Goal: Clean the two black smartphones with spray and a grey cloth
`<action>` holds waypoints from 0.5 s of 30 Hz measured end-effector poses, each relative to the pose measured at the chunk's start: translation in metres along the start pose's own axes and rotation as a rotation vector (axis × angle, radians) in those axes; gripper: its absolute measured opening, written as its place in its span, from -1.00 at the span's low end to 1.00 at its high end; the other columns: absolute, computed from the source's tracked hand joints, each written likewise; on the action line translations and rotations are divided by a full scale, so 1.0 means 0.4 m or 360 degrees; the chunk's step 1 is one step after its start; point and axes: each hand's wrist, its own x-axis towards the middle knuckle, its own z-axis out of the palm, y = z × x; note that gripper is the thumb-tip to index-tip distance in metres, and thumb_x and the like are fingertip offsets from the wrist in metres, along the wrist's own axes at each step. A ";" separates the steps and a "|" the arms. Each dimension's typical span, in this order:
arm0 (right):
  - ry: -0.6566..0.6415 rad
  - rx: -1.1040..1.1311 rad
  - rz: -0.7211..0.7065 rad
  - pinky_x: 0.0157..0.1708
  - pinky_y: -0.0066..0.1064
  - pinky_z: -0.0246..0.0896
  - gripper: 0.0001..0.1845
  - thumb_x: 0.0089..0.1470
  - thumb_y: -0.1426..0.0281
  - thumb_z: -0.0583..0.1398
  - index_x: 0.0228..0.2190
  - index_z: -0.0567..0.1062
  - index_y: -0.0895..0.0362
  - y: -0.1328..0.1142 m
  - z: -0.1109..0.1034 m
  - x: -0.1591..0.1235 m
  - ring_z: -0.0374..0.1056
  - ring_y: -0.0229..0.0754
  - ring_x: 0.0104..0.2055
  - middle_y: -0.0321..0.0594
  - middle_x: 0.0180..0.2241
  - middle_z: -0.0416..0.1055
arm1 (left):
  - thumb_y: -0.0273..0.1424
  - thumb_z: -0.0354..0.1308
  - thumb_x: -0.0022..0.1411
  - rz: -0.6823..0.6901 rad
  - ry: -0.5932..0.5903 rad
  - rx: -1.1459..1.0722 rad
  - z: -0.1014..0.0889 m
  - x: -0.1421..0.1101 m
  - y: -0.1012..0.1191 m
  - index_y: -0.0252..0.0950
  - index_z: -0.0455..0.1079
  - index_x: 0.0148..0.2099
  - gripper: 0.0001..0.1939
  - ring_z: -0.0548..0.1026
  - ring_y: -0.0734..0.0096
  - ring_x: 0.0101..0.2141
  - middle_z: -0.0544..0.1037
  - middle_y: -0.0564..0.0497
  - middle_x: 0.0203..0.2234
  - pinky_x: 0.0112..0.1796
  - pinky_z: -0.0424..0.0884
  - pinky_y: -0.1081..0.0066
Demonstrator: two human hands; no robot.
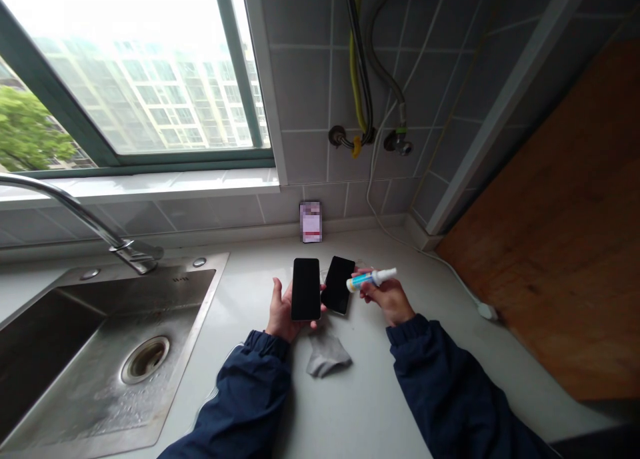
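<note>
Fingers of my right hand are closed in a pinch around a small white-and-blue spray bottle, its nozzle pointing away from the phones. My left hand cups a black smartphone upright against the palm. A second black smartphone sits tilted just beside it, above the worktop, where a crumpled grey cloth lies near my left wrist. A firm pinch low on the bottle keeps its nozzle steady and clear of the screens.
</note>
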 end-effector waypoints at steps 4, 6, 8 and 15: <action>-0.0142 0.0142 0.0028 -0.54 -0.37 0.26 -0.37 -0.10 -0.04 0.41 -0.15 0.55 0.16 0.004 0.018 -0.010 0.32 -0.28 -0.56 -0.01 -0.18 0.58 | 0.23 -0.19 0.27 0.0001 -0.0022 -0.0059 -0.004 0.003 -0.001 -0.26 0.07 0.38 -0.13 0.61 -0.15 -0.27 0.45 -0.40 0.09 -0.62 0.51 0.18; -0.0188 0.0188 0.0059 -0.56 -0.39 0.22 -0.35 -0.02 -0.06 0.35 -0.08 0.51 0.16 0.011 0.021 -0.012 0.31 -0.30 -0.57 0.00 -0.20 0.59 | 0.22 -0.18 0.28 -0.0001 -0.0032 -0.0080 -0.004 0.004 -0.002 -0.26 0.08 0.38 -0.14 0.61 -0.16 -0.27 0.45 -0.40 0.09 -0.62 0.52 0.17; -0.0307 0.0190 0.0120 -0.58 -0.39 0.22 -0.27 -0.07 -0.02 0.40 -0.02 0.48 0.21 0.018 0.028 -0.017 0.35 -0.24 -0.56 0.02 -0.26 0.60 | 0.21 -0.17 0.29 0.0014 -0.0035 -0.0093 -0.005 0.004 -0.003 -0.26 0.09 0.39 -0.15 0.61 -0.15 -0.28 0.45 -0.40 0.09 -0.62 0.52 0.17; -0.0723 0.0221 0.0187 -0.57 -0.46 0.16 -0.01 0.15 0.09 0.28 0.37 -0.10 0.09 0.020 0.075 -0.063 0.44 -0.16 -0.44 -0.12 -0.31 0.58 | 0.12 -0.13 0.34 0.0070 -0.0023 -0.0089 -0.001 0.001 -0.008 -0.30 0.11 0.38 -0.22 0.61 -0.13 -0.26 0.44 -0.40 0.12 -0.62 0.53 0.18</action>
